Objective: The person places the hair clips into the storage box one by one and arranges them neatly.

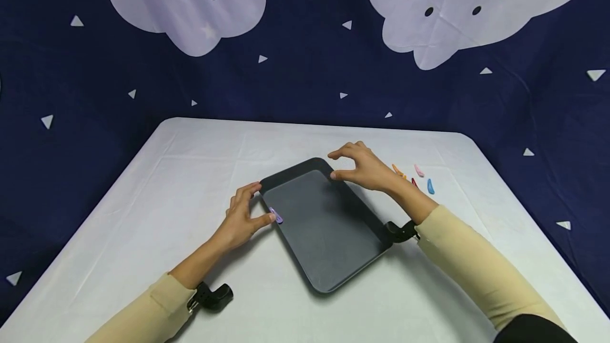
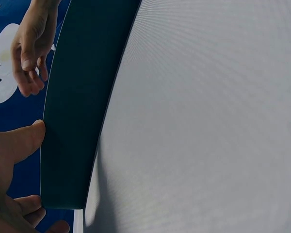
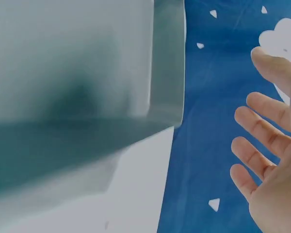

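A dark grey rectangular tray sits at an angle on the white-covered table. My left hand is at its left side, thumb and fingers spread along the rim; in the left wrist view the thumb tip meets the rim's edge. A purple hair clip lies at that same rim, right by the left thumb. Over the tray's far right edge hovers my right hand, thumb and fingers apart with nothing between them. The right wrist view shows its fingers loosely spread, away from the tray wall.
To the right of the tray, several small hair clips lie on the tablecloth: orange, pink, red and blue. A navy curtain with clouds and triangles hangs behind the table.
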`<state>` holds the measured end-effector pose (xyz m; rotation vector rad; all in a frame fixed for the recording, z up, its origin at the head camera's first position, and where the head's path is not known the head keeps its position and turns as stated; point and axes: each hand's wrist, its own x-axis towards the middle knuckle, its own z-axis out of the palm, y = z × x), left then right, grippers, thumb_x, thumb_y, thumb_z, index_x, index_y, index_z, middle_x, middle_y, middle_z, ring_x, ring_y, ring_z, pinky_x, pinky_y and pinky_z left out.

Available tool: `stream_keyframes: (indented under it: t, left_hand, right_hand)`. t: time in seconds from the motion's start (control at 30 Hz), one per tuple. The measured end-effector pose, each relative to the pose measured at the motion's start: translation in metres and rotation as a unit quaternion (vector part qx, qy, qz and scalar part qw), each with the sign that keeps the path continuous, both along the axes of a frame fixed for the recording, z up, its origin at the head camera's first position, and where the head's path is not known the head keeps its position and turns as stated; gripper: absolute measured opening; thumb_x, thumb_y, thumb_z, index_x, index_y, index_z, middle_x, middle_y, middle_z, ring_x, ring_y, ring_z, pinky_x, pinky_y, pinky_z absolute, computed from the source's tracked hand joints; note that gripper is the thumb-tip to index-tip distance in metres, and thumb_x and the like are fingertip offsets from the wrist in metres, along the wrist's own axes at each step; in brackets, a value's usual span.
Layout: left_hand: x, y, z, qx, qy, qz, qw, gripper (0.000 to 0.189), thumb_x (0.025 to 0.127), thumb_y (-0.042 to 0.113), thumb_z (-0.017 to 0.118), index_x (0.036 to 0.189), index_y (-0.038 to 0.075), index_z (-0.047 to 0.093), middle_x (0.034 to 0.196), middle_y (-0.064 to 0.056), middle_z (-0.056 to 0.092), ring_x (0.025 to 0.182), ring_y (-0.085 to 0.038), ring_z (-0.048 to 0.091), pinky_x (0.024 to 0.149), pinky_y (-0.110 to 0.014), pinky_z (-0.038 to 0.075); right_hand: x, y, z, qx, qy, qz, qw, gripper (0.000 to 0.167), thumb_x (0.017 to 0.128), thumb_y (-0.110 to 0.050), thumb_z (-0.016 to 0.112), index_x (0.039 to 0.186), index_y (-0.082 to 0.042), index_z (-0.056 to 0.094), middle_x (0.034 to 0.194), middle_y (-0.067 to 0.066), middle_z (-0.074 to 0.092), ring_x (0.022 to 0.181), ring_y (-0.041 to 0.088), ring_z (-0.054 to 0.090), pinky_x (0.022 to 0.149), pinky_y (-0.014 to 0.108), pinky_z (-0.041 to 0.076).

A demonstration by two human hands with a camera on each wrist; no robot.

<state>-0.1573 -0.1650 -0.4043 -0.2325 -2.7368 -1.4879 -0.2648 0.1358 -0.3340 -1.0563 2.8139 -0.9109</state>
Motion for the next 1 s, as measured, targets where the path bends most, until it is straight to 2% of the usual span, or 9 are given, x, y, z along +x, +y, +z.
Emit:
stream_keyframes:
  t: [0.23, 0.5, 0.87, 1.0]
  left_hand:
    - [0.000, -0.001, -0.002, -0.004, -0.002, 0.000, 1.0000, 0.080, 0.081, 0.024, 0.073, 0.145, 0.004, 0.029, 0.151, -0.013, 0.025, 0.134, -0.032, 0.024, 0.103, -0.055, 0.018]
    - [0.000, -0.002, -0.002, -0.001, -0.001, 0.001, 1.0000, 0.080, 0.081, 0.024, 0.073, 0.145, 0.004, 0.029, 0.151, -0.012, 0.025, 0.134, -0.032, 0.024, 0.102, -0.054, 0.018]
    - [0.001, -0.001, -0.001, 0.000, -0.004, 0.004, 1.0000, 0.081, 0.080, 0.022, 0.073, 0.145, 0.006, 0.029, 0.151, -0.012, 0.025, 0.134, -0.032, 0.024, 0.103, -0.054, 0.018]
    - [0.001, -0.001, -0.001, 0.000, 0.000, 0.004, 1.0000, 0.081, 0.080, 0.022, 0.074, 0.145, 0.006, 0.029, 0.151, -0.012, 0.025, 0.133, -0.031, 0.024, 0.102, -0.053, 0.018]
  right_hand:
    - [-0.005, 0.025, -0.011, 0.006, -0.009, -0.086, 0.9962, 0.048, 0.082, -0.032, 0.072, 0.124, -0.011, 0.061, 0.123, 0.009, 0.059, 0.110, 0.029, 0.043, 0.095, 0.048, 0.031]
    - [-0.013, 0.052, -0.025, 0.023, -0.014, -0.184, 0.9827, 0.052, 0.083, -0.035, 0.070, 0.126, -0.008, 0.058, 0.126, 0.016, 0.055, 0.112, 0.034, 0.041, 0.098, 0.051, 0.029]
    - [-0.019, 0.072, -0.042, 0.036, -0.012, -0.256, 0.9658, 0.055, 0.084, -0.038, 0.067, 0.126, -0.004, 0.057, 0.130, 0.021, 0.053, 0.113, 0.041, 0.040, 0.096, 0.053, 0.025]
    - [-0.019, 0.075, -0.049, 0.049, -0.022, -0.281, 0.9583, 0.056, 0.084, -0.039, 0.067, 0.125, -0.003, 0.057, 0.131, 0.022, 0.051, 0.115, 0.042, 0.039, 0.094, 0.059, 0.026]
